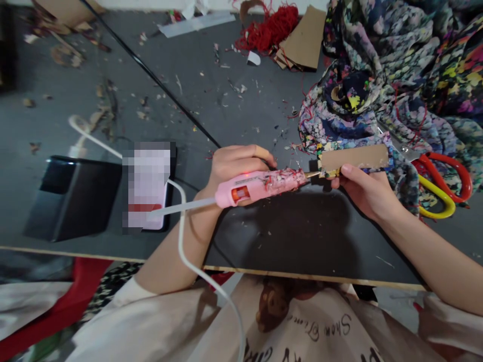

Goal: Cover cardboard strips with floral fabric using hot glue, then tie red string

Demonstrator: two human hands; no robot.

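Observation:
My left hand is closed round a pink hot glue gun, its clear glue stick pointing back left and its brass nozzle pointing right. The nozzle tip touches the left end of a brown cardboard strip edged with floral fabric. My right hand pinches that strip from below, thumb on its lower edge. Both hands hover just above the dark grey table.
Floral fabric is heaped at the right, with red-and-yellow scissors beside it. Red yarn and cardboard pieces lie at the back. A phone and black box sit left; a white cable and black cord cross the table.

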